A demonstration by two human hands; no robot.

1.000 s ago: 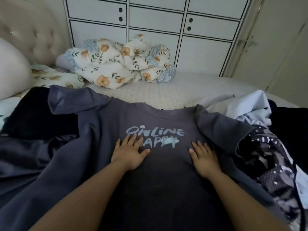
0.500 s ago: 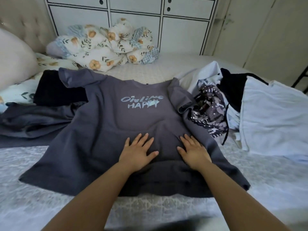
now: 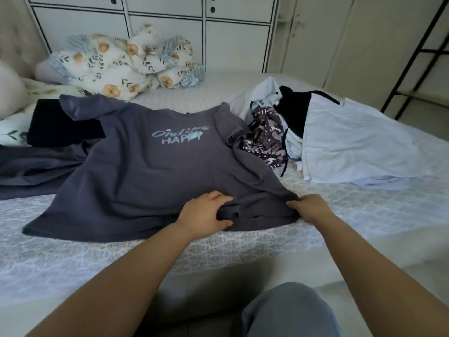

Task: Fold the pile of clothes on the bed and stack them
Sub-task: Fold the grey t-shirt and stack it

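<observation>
A grey-blue T-shirt (image 3: 145, 171) with pale lettering lies face up on the bed (image 3: 364, 215), collar away from me. My left hand (image 3: 204, 214) grips bunched cloth at the middle of its hem. My right hand (image 3: 309, 206) pinches the hem's right corner, which is pulled in towards the middle. To the right is the unfolded pile: a patterned purple garment (image 3: 264, 139), a black garment (image 3: 291, 110) and a light blue garment (image 3: 352, 142). A dark folded item (image 3: 56, 127) and a spread dark grey garment (image 3: 36, 166) lie to the left.
A floral quilt (image 3: 121, 64) is bundled at the back of the bed against white cabinets (image 3: 170, 27). Pillows (image 3: 12, 88) sit at the far left. A black metal frame (image 3: 418, 59) stands at the right. My knee (image 3: 286, 312) is at the bed's near edge.
Both hands slid from flat on the shirt's chest down to its hem and curled round the cloth. The right hem corner has bunched inward. The camera pulled back.
</observation>
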